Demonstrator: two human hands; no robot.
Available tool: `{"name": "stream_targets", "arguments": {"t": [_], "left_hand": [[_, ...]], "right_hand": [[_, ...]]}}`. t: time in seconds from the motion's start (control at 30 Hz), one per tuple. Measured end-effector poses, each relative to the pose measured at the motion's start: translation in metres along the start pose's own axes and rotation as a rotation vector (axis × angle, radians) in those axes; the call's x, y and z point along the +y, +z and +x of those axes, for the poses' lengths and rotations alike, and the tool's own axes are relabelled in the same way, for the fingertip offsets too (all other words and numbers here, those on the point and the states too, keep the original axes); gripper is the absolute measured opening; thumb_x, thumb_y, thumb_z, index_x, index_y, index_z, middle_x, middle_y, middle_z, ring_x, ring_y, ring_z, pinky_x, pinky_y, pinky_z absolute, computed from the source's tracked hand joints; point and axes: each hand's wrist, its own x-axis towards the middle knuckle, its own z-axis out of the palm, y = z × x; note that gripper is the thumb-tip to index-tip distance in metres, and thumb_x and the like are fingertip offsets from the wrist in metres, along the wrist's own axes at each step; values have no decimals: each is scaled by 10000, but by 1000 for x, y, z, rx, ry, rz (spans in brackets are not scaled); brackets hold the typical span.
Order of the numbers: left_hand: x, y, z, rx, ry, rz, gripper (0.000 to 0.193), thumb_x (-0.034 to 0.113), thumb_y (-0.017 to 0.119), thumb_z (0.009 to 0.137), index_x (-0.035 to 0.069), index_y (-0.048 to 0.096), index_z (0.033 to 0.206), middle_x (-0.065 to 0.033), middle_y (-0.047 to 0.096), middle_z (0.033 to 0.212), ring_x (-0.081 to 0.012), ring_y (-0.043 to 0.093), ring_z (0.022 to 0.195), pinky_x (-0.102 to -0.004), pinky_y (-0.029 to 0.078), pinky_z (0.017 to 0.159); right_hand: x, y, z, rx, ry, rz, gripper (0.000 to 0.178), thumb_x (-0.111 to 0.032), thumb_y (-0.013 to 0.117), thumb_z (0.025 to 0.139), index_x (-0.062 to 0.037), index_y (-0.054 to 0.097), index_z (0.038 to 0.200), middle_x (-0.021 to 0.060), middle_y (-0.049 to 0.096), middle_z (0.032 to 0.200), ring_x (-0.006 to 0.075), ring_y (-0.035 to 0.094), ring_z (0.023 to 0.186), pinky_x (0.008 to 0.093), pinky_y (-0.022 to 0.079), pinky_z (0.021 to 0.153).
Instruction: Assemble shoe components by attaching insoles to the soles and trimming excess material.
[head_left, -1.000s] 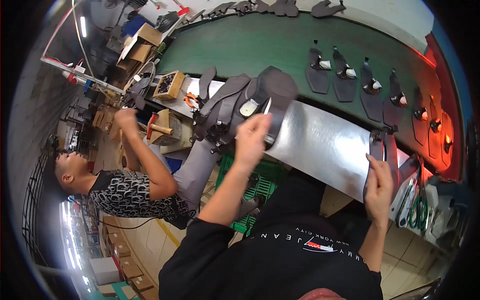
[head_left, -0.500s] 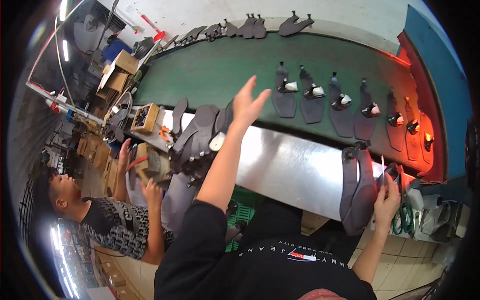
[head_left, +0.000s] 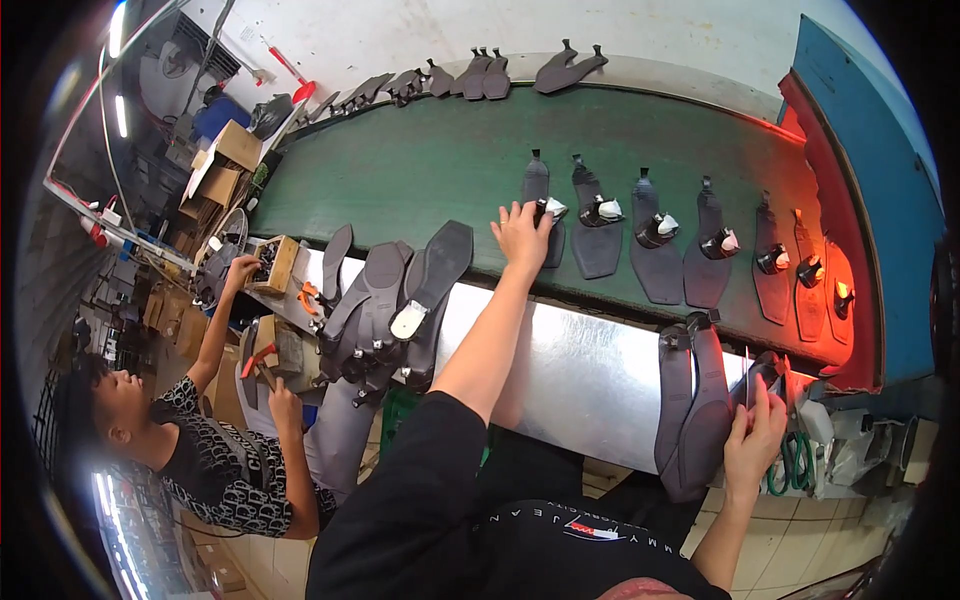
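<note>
On the green belt surface, my left hand (head_left: 522, 240) has its fingers curled over a dark grey sandal sole (head_left: 536, 180), gripping it beside the strap with a white pad; the hand hides the sole's middle. At the right, my right hand (head_left: 755, 435) is closed with the fingertips pinched around a thin pale stick-like tool (head_left: 746, 368), mostly covered by the fingers. Near its fingertips lies a dark strapped piece (head_left: 766, 366). Just left of this hand, a pair of grey soles (head_left: 703, 425) lies over the metal ledge's front edge.
Several strapped soles (head_left: 655, 255) stand in a row toward the red-lit opening (head_left: 835, 230). A metal ledge (head_left: 570, 380) runs in front of the belt (head_left: 400, 160). More soles (head_left: 380, 280) are piled at left, near a co-worker (head_left: 235, 440) holding a hammer (head_left: 262, 368). Green scissors (head_left: 795, 462) hang at right.
My left hand has come down from above the belt onto the leftmost strapped sole. My right hand stays near the right end. The co-worker's far hand has reached to the wooden box.
</note>
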Motion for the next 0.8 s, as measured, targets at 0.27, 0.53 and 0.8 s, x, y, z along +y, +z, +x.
{"name": "stream_targets", "arguments": {"t": [0.27,0.53,0.8], "left_hand": [[9,-79,17,115,-108,-719,314,84,745,698,59,697,1007,-68,621,993,-162,606,828,-272,488,738],[88,-252,-138,-924,-476,-1668,243,-83,679,736,32,646,949,-71,604,1117,-132,580,974,-268,485,833],[65,-275,-186,-883,-672,-1735,234,-60,666,778,13,648,1000,-109,603,1182,-154,593,1013,-256,500,799]], "right_hand": [[-45,-30,-17,154,-101,441,269,16,538,843,-6,604,1103,129,528,1114,255,513,1023,333,390,918],[-111,21,-8,-651,38,1969,568,-270,710,786,2,437,1203,190,380,1401,300,356,1327,439,290,1080],[-119,-8,-28,-398,39,1682,327,-102,696,702,-76,411,860,39,461,870,124,438,748,270,389,738]]}}
